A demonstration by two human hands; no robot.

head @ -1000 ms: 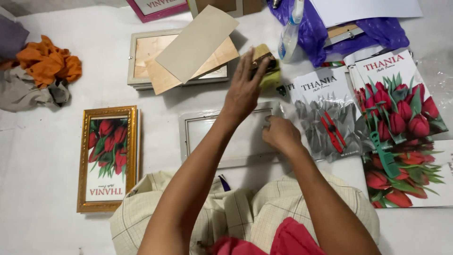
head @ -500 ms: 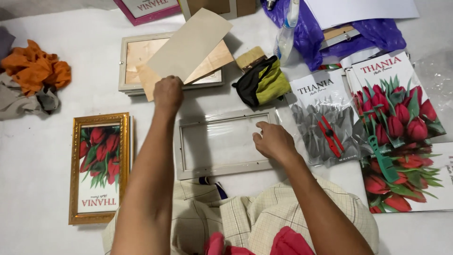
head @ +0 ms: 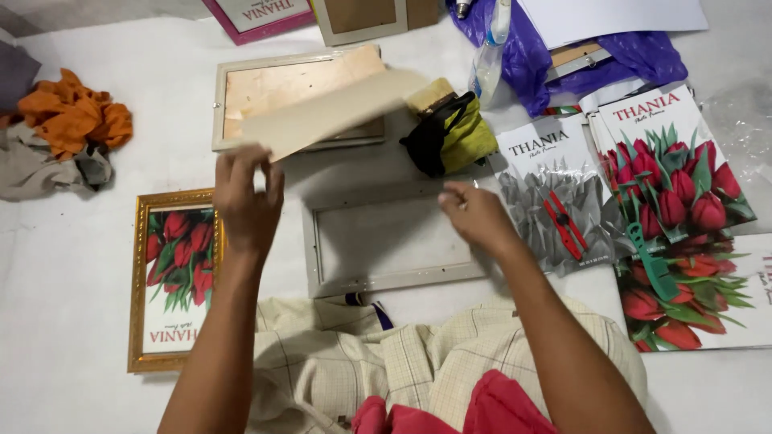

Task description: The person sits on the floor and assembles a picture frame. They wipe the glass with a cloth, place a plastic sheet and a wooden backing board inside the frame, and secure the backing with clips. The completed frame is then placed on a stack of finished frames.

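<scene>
Left hand (head: 245, 197) pinches the near corner of a tan backing board (head: 334, 112), grip clamped on it, board lifted and tilted, its far end reaching over toward the black and yellow-green pouch (head: 450, 137). Board hangs above the wooden-backed frame (head: 233, 100) lying face down on the white tabletop (head: 72, 265), partly covering it. Right hand (head: 474, 217) is low over the right upper edge of the empty grey frame (head: 390, 241), fingers loosely together and curled, holding nothing visible; cannot tell if fingertips touch the frame rail. Grey frame lies flat between the two hands, just in front of the person's lap in checked beige cloth (head: 402, 362). Left of the left forearm: gold frame (head: 173, 277) with a red tulip print, flat, near the tabletop edge by the lap. Right of the grey frame: grey tulip print sheet (head: 555, 193) with a red clip-like tool (head: 567, 229) on it, then a stack of colour red tulip prints (head: 675, 177), a green comb-like tool (head: 651, 261) lying on the lower ones. Far side: clear spray bottle (head: 490, 56) resting on a purple plastic bag (head: 579, 56), white sheet above it. Far left: orange cloth (head: 72, 116) on grey rags (head: 40, 165). Top edge: pink-framed print (head: 257, 16) and another frame back (head: 370, 16), both cut off by the view.
</scene>
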